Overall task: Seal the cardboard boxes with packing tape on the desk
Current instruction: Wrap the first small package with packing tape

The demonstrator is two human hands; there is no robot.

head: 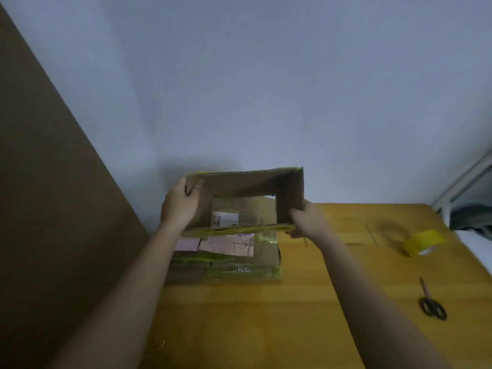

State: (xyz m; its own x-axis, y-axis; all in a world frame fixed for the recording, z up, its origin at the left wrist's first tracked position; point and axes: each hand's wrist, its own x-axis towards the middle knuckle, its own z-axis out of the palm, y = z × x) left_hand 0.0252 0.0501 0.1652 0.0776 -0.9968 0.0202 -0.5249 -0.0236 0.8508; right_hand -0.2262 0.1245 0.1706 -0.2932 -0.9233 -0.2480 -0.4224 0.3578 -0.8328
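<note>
both hands, left hand (179, 206) and right hand (306, 219), grip the open cardboard box (245, 182) by its side walls with curled fingers; it looks light, floppy.

On the yellow wooden counter (306, 302) lie a stack of flattened cardboard boxes (234, 265) at left, a tape roll (423, 245) far right, and scissors (431, 302) nearer.

No writing can be read. The white label (225, 219) and pink labels (226, 245) on the flat boxes (226, 265) carry print too blurred to make out.
</note>
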